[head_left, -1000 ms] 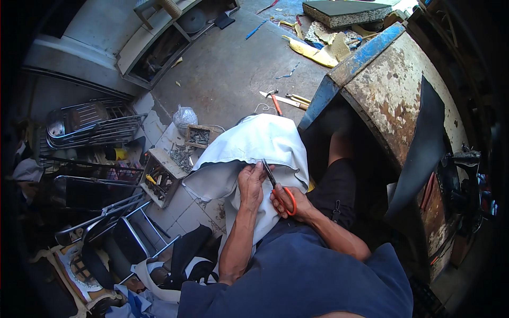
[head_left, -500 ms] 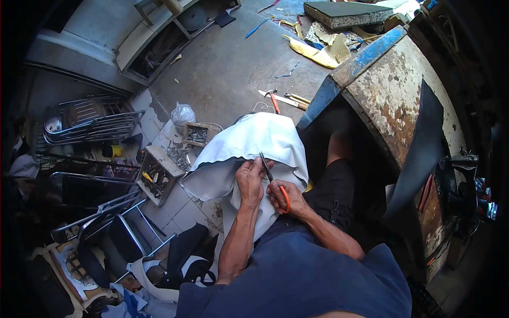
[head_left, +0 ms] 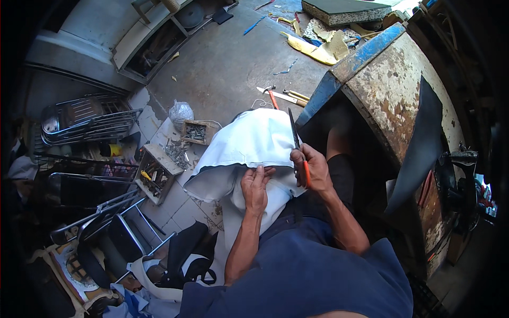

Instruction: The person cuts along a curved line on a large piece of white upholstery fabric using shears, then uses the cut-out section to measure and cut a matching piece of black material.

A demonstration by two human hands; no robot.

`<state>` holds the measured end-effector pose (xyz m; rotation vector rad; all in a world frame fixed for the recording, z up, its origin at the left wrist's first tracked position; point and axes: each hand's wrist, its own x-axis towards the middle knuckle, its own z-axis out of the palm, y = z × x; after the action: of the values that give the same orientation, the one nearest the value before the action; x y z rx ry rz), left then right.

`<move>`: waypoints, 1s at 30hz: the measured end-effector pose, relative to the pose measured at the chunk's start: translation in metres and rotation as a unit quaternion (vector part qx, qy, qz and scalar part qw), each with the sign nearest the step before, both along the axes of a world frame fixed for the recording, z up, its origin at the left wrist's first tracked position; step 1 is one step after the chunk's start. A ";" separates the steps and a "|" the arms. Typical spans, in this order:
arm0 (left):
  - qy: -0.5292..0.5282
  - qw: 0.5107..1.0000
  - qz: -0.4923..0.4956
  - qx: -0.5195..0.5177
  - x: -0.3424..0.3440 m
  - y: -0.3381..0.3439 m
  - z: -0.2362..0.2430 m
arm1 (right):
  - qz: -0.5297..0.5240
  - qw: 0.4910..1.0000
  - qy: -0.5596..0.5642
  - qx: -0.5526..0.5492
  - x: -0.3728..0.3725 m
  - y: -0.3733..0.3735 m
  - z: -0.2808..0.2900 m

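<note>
White fabric (head_left: pixel 249 135) with a darker grey underside lies draped over my lap. My left hand (head_left: pixel 254 188) grips its lower hemmed edge, thumb on top and fingers partly underneath. My right hand (head_left: pixel 313 168) is closed on the orange-handled scissors (head_left: pixel 295 132), held upright at the fabric's right side with the dark blades pointing away from me. Just beyond the fabric, a hammer with an orange handle (head_left: pixel 273 100) lies on the floor beside a pale flat strip and other thin tools.
On the left are wooden boxes of metal pieces and tools (head_left: pixel 195 132), stacked folding chairs (head_left: pixel 79 122) and scattered scraps. A worn bench (head_left: pixel 387 85) stands at my right, with a hanging black sheet (head_left: pixel 419 143) and a dark machine (head_left: pixel 464 164). Foam slabs (head_left: pixel 344 13) lie at the back.
My right hand has lifted the scissors away from my left hand, upward and to the right, and turned the blades more upright. My left hand has moved slightly down and right along the edge.
</note>
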<state>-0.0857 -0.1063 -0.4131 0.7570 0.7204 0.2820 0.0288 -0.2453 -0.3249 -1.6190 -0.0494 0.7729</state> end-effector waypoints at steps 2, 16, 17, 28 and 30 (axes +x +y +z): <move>0.024 0.999 -0.011 0.039 0.002 0.011 0.002 | -0.045 0.966 -0.235 -0.101 0.012 -0.022 0.016; 0.053 0.996 -0.049 0.052 0.005 0.014 -0.004 | -0.208 0.661 -0.383 -0.611 0.117 -0.243 0.047; 0.056 0.996 -0.055 0.051 0.003 0.014 -0.005 | -0.199 0.632 -0.411 -0.627 0.118 -0.249 0.044; 0.058 0.995 -0.055 0.055 0.004 0.017 -0.011 | 0.195 0.910 -0.285 -0.230 0.038 0.003 -0.010; 0.051 0.997 -0.022 0.053 0.002 0.018 -0.011 | 0.215 0.904 -0.273 -0.251 0.024 0.007 -0.039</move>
<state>-0.0839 -0.0885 -0.4238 0.8928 0.7882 0.2439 0.0532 -0.2385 -0.3637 -2.3285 -0.6787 0.6635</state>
